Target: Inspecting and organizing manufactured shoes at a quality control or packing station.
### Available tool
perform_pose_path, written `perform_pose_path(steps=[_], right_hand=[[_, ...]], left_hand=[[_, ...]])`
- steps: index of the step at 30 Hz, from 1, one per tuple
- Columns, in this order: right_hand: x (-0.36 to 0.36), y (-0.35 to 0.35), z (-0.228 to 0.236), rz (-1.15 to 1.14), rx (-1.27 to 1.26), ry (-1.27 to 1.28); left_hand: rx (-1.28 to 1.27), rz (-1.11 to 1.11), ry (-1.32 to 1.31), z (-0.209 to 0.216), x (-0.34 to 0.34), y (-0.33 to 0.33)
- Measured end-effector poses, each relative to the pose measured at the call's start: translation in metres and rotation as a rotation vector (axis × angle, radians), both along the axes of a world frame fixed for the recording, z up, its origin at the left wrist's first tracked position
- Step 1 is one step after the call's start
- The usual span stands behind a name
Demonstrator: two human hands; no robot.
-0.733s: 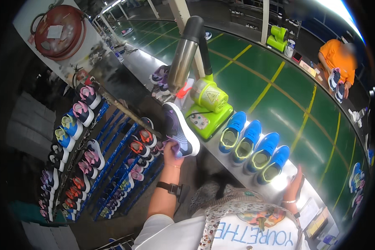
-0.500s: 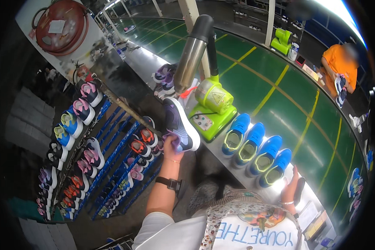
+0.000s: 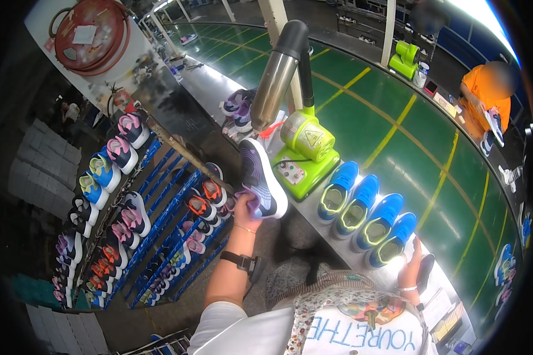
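Note:
My left hand point(image 3: 248, 213) grips a dark navy and purple sneaker point(image 3: 260, 180) by its lilac heel collar. The sneaker tilts on its side, white sole to the right, its toe just below the metal nozzle point(image 3: 272, 89) of a green hot-air blower point(image 3: 308, 139). My right hand point(image 3: 410, 271) is at the bench by the nearest of several blue sneakers point(image 3: 391, 239), with a finger stretched out. Beside that hand is a dark oval object point(image 3: 424, 271); whether the palm touches it is hidden.
Blue racks point(image 3: 154, 219) full of coloured sneakers stand at the left. More purple shoes point(image 3: 238, 109) lie behind the blower on the metal bench point(image 3: 323, 234). Beyond the green floor a person in orange point(image 3: 487, 89) handles a shoe. Papers point(image 3: 438, 305) lie near my right wrist.
The view has shifted slightly. My left hand keeps the sneaker under the nozzle with little visible movement. The person in orange has moved the shoe in their hands.

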State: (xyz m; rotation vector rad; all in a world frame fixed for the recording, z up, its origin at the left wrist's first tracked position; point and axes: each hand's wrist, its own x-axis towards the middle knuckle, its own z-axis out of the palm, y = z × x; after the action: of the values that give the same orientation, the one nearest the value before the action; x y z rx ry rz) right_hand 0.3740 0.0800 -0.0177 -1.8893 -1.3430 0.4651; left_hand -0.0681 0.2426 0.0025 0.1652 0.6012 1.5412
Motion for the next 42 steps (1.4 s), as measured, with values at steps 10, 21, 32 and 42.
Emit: perform_pose_path(steps=[10, 21, 32, 42], right_hand=[[-0.004, 0.002, 0.005, 0.043, -0.008, 0.020], [-0.070, 0.121, 0.117, 0.651, 0.017, 1.290], [-0.070, 0.119, 0.160, 0.613, -0.209, 1.461], [-0.089, 0.116, 0.174, 0.634, -0.221, 1.318]], left_hand=[[-0.094, -0.037, 0.036, -0.009, 0.014, -0.017], [0.179, -0.789, 0.161, 0.036, 0.151, -0.083], [0.559, -0.906, 0.431, 0.112, 0.176, -0.020], [0.494, -1.034, 0.618, 0.150, 0.210, -0.020]])
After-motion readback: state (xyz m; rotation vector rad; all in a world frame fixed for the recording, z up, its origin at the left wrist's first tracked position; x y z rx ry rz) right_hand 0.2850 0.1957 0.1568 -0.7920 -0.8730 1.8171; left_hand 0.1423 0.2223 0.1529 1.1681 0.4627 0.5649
